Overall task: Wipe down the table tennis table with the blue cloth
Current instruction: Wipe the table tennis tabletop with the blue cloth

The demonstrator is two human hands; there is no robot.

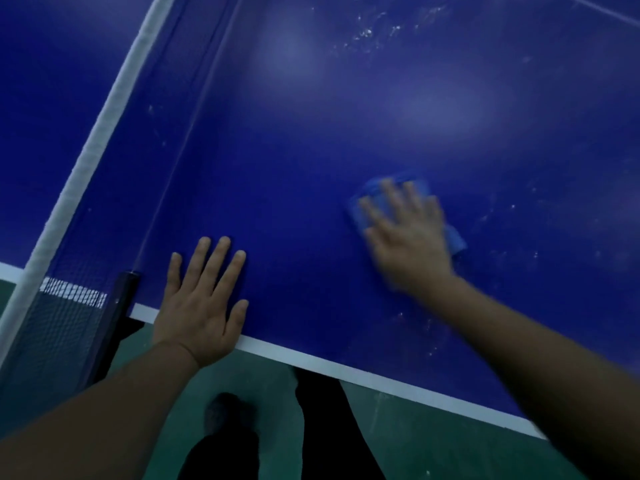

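1. Wiping mid-task: a person's right hand (407,233) presses a folded blue cloth (372,199) flat against the dark blue table tennis table with white edge lines (311,150), fingers spread and straight on top of it rather than curled round it. The hand is blurred.

2. The left hand (202,303) lies open, palm down, on the table's near edge, its heel over the white edge stripe (346,370), holding nothing; it appears to brace the body.

3. Progress, as a judgement: the stretch between the two hands looks clean, while pale specks and smears show beyond the cloth at upper right (367,31) and to the right of the wiping hand (512,207). Much of the surface seems left to do.

4. The cloth sits under the right palm and fingers, its edges showing past the fingertips and beside the wrist, well apart from the left hand and from the white-topped net (86,157) at the left, whose dark post (123,296) clamps the table edge.
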